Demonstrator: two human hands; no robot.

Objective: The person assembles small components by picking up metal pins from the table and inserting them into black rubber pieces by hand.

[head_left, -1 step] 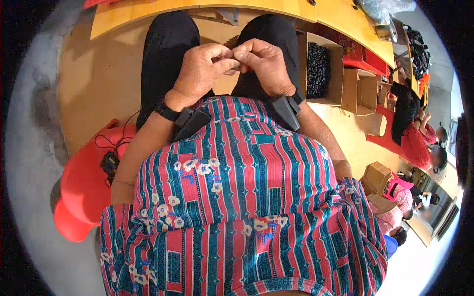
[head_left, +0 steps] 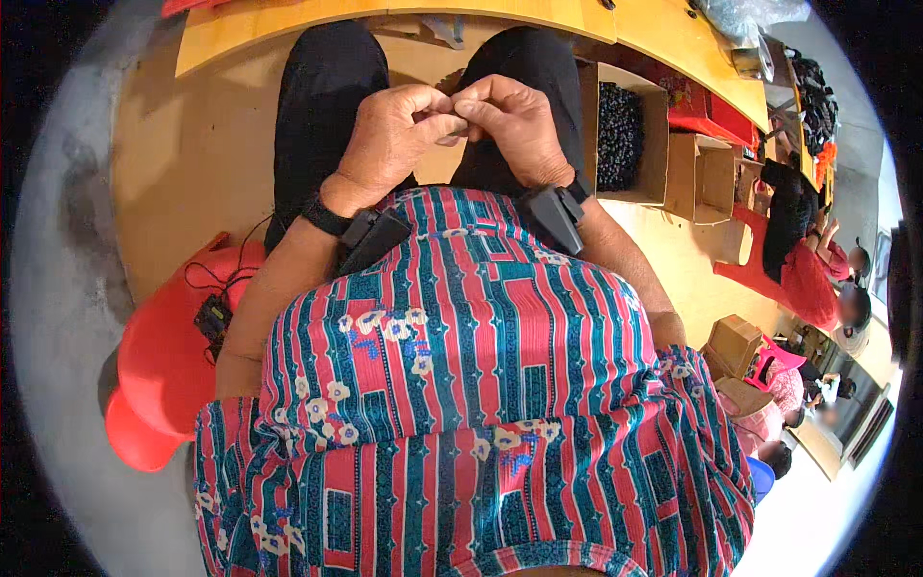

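Observation:
Both hands meet fingertip to fingertip above my lap, between my black-trousered knees. My left hand (head_left: pixel 389 139) is closed in a pinch, thumb against the index finger. Touching it from the other side, my right hand (head_left: pixel 514 125) pinches in the same way. Whatever lies between the fingertips is too small and too covered to name. Dark straps with black box-shaped devices (head_left: pixel 377 238) sit on my wrists. To the right of my right hand stands an open cardboard box (head_left: pixel 654 144), filled with many small dark pieces (head_left: pixel 618 135).
A yellow wooden table edge (head_left: pixel 288 37) runs ahead of my knees. Smaller cardboard boxes (head_left: pixel 713 178) and a red bin (head_left: pixel 711 113) stand right. At my left is a red chair (head_left: pixel 168 356) with a cabled device (head_left: pixel 212 317). Other people (head_left: pixel 812 284) sit far right.

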